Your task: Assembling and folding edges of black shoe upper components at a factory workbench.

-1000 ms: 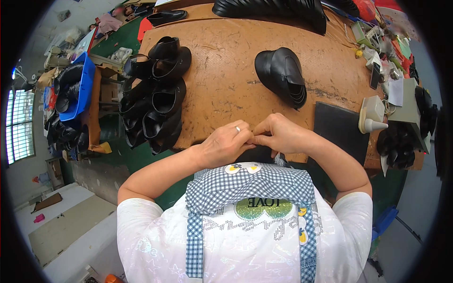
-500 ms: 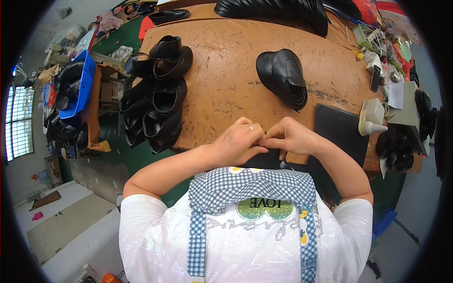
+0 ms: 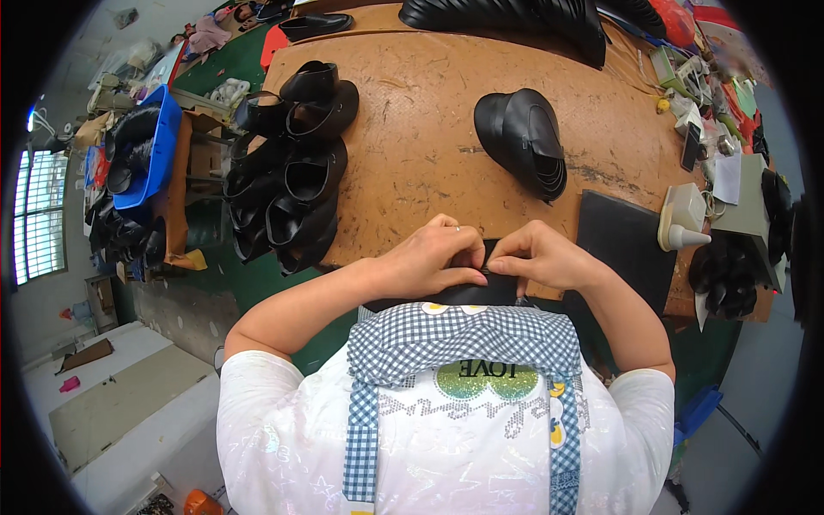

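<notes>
Fingers (image 3: 463, 257) of both your hands are pinched together on a black leather piece (image 3: 468, 294) at the near edge of the desk (image 3: 412, 129), just above your chest. Your left hand (image 3: 433, 257) curls its fingertips down onto the piece's upper edge, and your right hand (image 3: 536, 256) meets it from the other side, thumbs nearly touching; both grips are narrow and closed on the leather. Most of the piece is hidden under your hands and behind your checked apron bib (image 3: 468, 339).

Just right of your right hand lies a flat dark mat (image 3: 622, 249) on the desk, and beside it a pale glue bottle with a cone tip (image 3: 682, 225). Farther out, toward the middle of the desk, sits a stack of black shoe uppers (image 3: 524, 142). Along the desk's left edge, a heap of black shoes (image 3: 292, 172) is piled. Well to the left, off the desk, a blue bin (image 3: 159, 146) holds more black shoes and leather parts. At the far right, small tools and papers (image 3: 712, 112) crowd the desk's edge.
</notes>
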`<state>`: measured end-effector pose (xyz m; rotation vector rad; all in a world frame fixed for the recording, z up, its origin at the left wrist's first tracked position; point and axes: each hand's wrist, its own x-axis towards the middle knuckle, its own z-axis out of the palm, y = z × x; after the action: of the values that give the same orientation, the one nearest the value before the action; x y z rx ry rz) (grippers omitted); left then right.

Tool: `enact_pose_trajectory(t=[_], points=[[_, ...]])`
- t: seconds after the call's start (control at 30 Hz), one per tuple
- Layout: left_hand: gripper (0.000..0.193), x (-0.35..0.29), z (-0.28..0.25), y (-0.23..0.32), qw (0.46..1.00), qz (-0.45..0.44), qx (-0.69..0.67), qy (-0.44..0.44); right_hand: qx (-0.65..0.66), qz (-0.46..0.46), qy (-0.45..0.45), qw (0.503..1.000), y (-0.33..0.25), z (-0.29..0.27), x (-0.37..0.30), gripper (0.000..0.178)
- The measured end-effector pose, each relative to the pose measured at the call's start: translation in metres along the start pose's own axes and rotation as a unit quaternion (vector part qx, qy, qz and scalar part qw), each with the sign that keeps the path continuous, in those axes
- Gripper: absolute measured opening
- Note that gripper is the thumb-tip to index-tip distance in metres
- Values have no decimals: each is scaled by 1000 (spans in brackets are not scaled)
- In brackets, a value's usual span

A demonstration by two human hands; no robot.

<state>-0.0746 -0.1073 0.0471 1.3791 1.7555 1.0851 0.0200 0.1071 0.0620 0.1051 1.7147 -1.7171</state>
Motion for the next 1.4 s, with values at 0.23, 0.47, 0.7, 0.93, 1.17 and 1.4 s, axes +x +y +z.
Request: enact_pose_trajectory(t=[0.23,0.47,0.7,0.93,1.17,1.4], points=[[18,2,6,-4,990,78,112,29,8,40,12,999,8,-11,9,21],[24,1,-1,6,987,75,77,116,69,1,-37,997,7,-1,10,22],[22,10,6,-2,973,164,121,112,79,-1,-33,996,17,-3,11,19],[48,-6,-11,-7,967,146,206,32,28,-6,259,965,42,8,-13,17],[40,17,-76,-73,933,-16,238,270,-182,-100,592,779,146,-38,26,19],[34,71,-198,-226,753,-192,484,402,-342,-14,548,763,156,-77,107,19]])
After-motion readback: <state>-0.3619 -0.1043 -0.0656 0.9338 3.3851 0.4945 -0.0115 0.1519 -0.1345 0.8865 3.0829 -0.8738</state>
